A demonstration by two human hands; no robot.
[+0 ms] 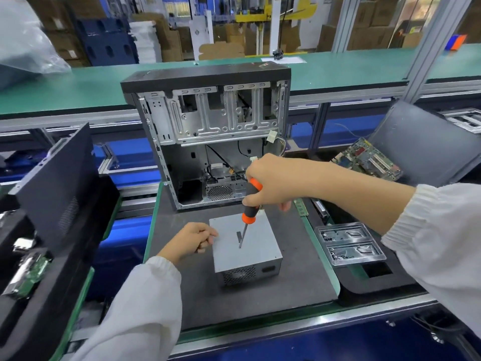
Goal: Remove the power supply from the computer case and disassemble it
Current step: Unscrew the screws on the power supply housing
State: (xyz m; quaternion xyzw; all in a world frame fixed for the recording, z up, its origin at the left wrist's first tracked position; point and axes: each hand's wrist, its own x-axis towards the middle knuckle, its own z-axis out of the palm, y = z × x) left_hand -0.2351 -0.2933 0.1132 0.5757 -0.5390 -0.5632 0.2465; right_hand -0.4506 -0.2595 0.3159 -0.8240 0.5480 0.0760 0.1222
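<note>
right hand [270, 182] grips screwdriver [249, 204] over power supply [247, 246]; left hand [194, 239] curled, holding nothing.

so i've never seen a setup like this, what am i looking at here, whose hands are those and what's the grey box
There is no robot here. The single picture comes from a camera worn on a person's head, looking forward and down, so the two arms in white sleeves are that person's own.

The right hand grips a screwdriver with an orange and black handle, its tip down on the top of the grey box. That box is a power supply, already out of the computer case and lying on a dark mat. The case stands open just behind it, with loose cables inside.

The left hand sits against the left edge of the power supply, fingers curled; whether it holds anything small I cannot tell.

To the right is a clear plastic tray, and further back a circuit board.
</note>
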